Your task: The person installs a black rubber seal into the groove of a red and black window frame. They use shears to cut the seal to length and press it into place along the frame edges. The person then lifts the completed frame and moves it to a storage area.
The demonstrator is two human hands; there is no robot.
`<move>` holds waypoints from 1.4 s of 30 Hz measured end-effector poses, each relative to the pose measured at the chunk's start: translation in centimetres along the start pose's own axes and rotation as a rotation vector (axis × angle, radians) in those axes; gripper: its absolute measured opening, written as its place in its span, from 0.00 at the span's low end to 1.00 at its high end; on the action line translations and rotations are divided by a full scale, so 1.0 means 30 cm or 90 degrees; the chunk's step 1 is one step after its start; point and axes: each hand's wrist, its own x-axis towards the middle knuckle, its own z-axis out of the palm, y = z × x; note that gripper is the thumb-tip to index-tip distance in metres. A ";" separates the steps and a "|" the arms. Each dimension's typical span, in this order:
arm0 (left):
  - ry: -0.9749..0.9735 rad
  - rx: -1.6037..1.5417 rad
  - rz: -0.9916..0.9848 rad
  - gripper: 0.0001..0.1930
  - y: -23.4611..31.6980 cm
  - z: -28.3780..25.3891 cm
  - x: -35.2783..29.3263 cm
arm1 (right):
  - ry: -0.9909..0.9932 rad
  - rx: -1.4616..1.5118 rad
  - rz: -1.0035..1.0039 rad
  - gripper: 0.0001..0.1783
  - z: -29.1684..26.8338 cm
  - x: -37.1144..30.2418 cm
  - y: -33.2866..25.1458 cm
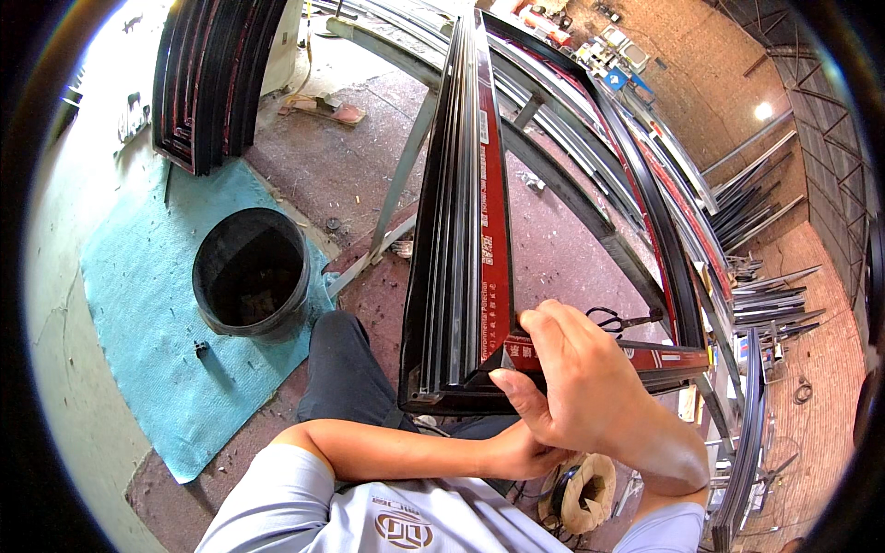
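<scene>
A large black window frame point(447, 212) with red protective film point(495, 240) stands in front of me, its near corner close to my body. My right hand point(590, 387) is closed over the near rail at that corner, its thumb and index finger against the film. Just below, by the underside of the rail, is my left hand point(524, 452). Its fingers look curled and are partly hidden behind the right hand, so what they hold cannot be made out. Black-handled scissors point(627, 320) rest by the near rail, right of my right hand.
On my left a black bucket point(251, 272) stands on a light blue mat point(157, 369). More dark curved-looking frames point(217, 83) lean behind it. Metal stand legs point(406, 175) reach the floor under the frame. A tape roll point(585, 493) lies low right; metal profiles point(765, 304) are stacked farther right.
</scene>
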 end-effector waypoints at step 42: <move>0.078 -0.009 -0.070 0.09 0.003 0.067 0.077 | -0.152 0.268 0.203 0.40 -0.089 -0.023 0.075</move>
